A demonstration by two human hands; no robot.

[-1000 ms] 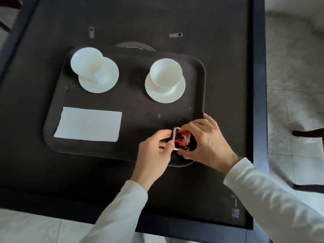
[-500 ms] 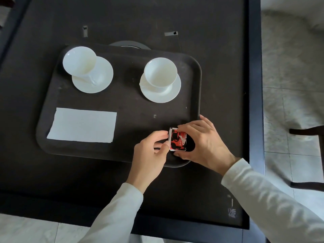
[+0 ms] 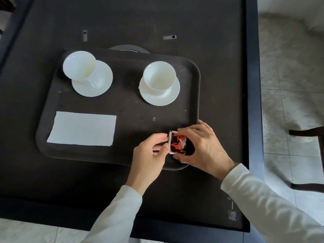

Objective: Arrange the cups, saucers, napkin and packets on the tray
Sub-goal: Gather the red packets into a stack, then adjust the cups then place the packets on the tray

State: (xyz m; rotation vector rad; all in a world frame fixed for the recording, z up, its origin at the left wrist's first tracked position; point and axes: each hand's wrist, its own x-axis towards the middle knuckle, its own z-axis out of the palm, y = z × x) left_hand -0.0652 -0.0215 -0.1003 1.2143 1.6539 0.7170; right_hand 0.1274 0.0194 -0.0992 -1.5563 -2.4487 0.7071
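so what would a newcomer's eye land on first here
The red and black packet at the near right corner of the tray, pinched between the left hand and the right hand. Against the dark tray, the white left cup and right cup stand out at the far side, and a white napkin lies flat near left.

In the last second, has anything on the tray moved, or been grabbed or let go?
Nothing has visibly changed; only the view shifted a little. The left hand and right hand still pinch the red packet at the near right corner of the tray. Left cup, right cup and the napkin are where they were.
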